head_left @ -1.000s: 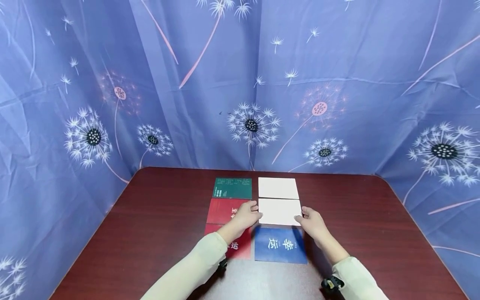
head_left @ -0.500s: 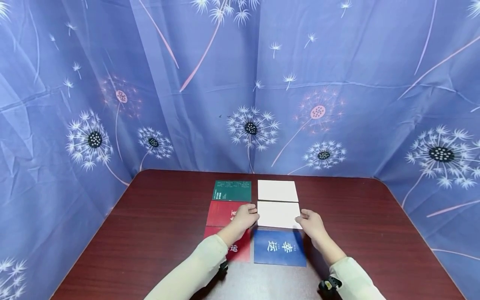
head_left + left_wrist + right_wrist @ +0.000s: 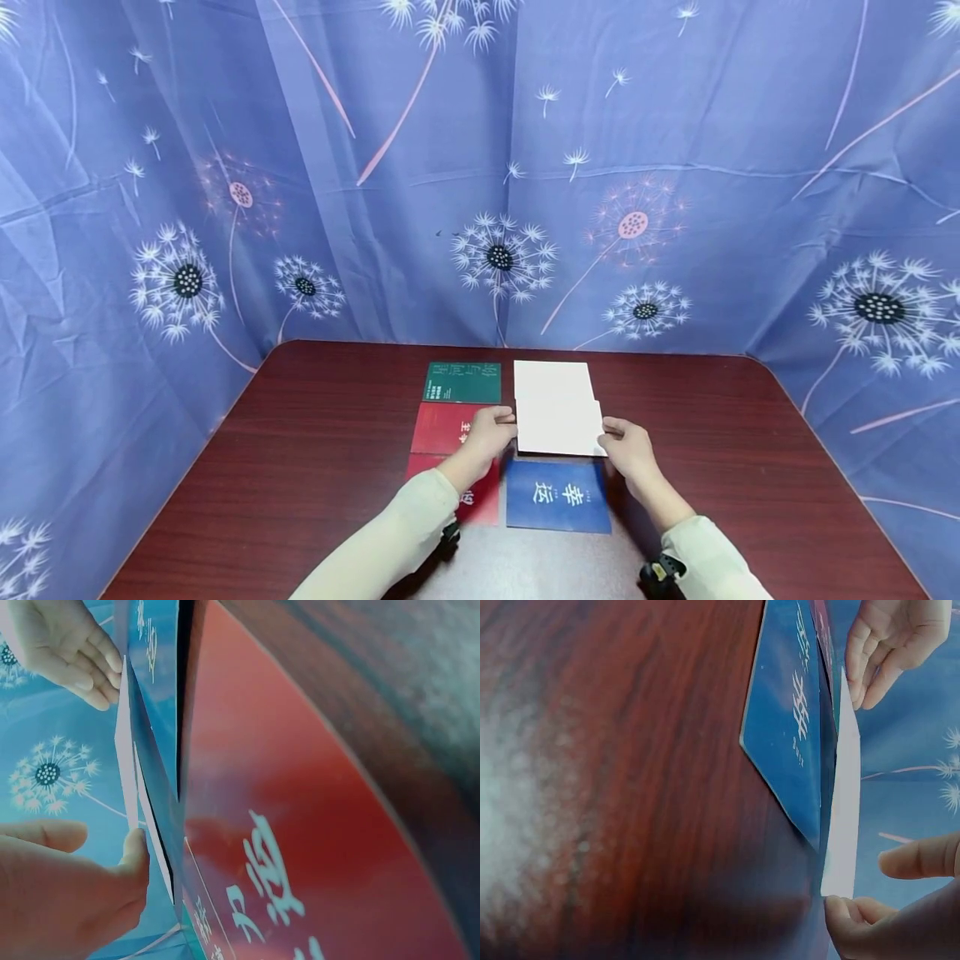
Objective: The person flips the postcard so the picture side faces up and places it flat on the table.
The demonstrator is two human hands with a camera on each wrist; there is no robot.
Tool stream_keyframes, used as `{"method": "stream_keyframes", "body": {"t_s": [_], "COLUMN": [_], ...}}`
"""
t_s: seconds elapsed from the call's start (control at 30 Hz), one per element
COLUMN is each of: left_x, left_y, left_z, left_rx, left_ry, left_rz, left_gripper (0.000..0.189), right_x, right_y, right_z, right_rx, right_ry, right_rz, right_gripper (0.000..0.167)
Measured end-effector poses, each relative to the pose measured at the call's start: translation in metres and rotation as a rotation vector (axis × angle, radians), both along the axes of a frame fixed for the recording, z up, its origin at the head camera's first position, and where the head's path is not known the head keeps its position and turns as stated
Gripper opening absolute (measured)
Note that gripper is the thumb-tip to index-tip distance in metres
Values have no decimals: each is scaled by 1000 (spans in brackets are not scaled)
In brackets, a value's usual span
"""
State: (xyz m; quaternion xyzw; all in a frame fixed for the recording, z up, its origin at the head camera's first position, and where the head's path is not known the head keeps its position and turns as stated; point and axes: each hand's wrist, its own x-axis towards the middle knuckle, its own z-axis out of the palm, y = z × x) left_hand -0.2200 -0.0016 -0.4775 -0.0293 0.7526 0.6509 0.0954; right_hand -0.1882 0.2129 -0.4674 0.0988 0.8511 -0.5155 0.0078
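Observation:
In the head view a thin blank white card [image 3: 558, 429] is slightly raised off the table, its far edge overlapping another white card [image 3: 552, 380] behind it. My left hand [image 3: 489, 433] holds its left edge. At the near right corner my right hand [image 3: 628, 450] pinches it. The right wrist view shows the raised white card [image 3: 844, 802] tilted, with the right thumb and fingers [image 3: 840, 911] on its corner. A blue card [image 3: 558, 496] with white characters lies flat just nearer.
On the left lie a green card [image 3: 463, 382], a red card [image 3: 438, 425] and a nearer red card [image 3: 487, 500], partly under my left arm. They rest on a dark reddish wood table [image 3: 315, 450]. A blue dandelion-print curtain [image 3: 405, 250] hangs behind and at the sides.
The near white card has lifted off the table, and the gap between it and the far white card has gone. Both hands stay at its sides.

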Motion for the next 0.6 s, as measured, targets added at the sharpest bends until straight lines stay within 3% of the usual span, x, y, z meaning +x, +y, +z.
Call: {"method": "stream_keyframes", "body": {"t_s": [0.33,0.6], "left_x": [-2,-5], "left_y": [-1,-4], "left_z": [-3,-7], "left_rx": [-23,-49], "left_ry": [19,33], "left_rz": [63,96], "left_gripper": [47,42], "right_x": [-3,-4], "right_y": [3,4], "right_z": [-3,-1], "right_rx": [-69,-124], "right_ry": [31,45], "right_rz": [-89,-83], "right_gripper": [37,35]}}
